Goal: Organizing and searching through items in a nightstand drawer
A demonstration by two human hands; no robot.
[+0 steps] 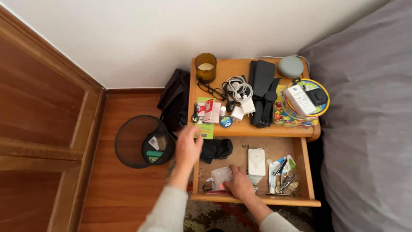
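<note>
My left hand (189, 146) hovers at the left edge of the wooden nightstand (240, 129), fingers apart, next to a green card (206, 129), holding nothing. Down in the open drawer (257, 198), my right hand (238, 184) presses on a clear plastic bag (220, 176) near the front left corner; whether it grips the bag is unclear. A black cloth (216, 149), a white square charger (256, 161) and small tools with scissors (285, 178) also lie in the drawer.
The nightstand top holds an amber candle jar (206, 66), glasses, white cables and plugs (240, 92), a black strap case (262, 88), a grey round speaker (290, 66) and a colourful plate (319, 105). A black mesh bin (141, 141) and black bag (174, 99) stand left; a grey bed (369, 129) lies right.
</note>
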